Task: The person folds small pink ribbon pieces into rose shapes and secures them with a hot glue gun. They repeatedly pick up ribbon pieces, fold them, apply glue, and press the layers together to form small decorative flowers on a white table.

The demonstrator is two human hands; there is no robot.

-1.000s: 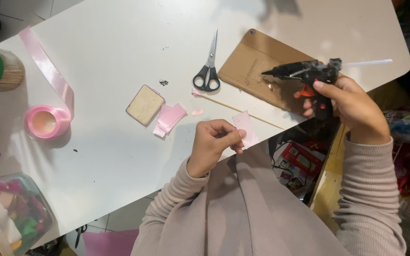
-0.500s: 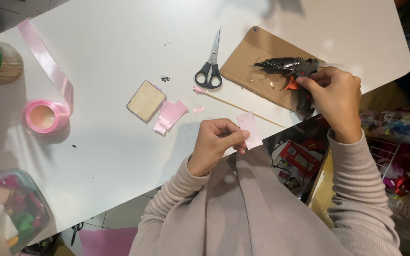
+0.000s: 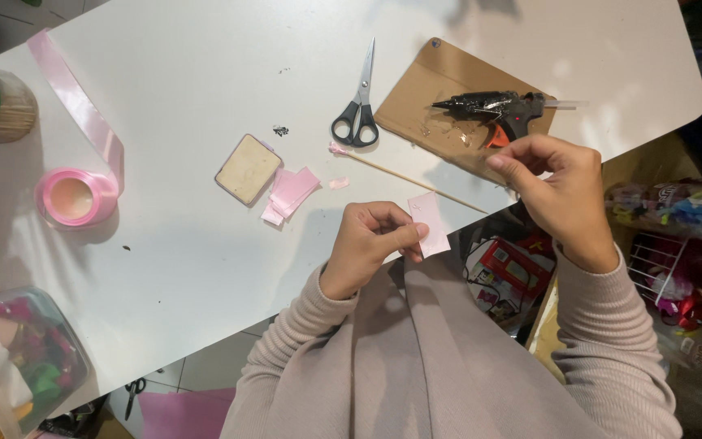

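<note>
Pink ribbon piece (image 3: 430, 223) pinched in left hand (image 3: 367, 244); right hand (image 3: 558, 183) empty beside glue gun (image 3: 493, 110).

Home craft corner, hobby setup. White round-cornered bench (image 3: 172, 268) on a tiled floor, loaded with ribbon-craft supplies: black hot glue gun (image 3: 493, 107) lying on a brown cardboard mat (image 3: 424, 89), black-handled scissors (image 3: 357, 102) left of that mat, pink satin ribbon roll (image 3: 75, 195) far left of it, clear plastic jar of coloured scraps (image 3: 18, 358) at the bench's near-left corner. White wire rack with packaged trimmings (image 3: 676, 244) right of the mat, off the bench.
</note>
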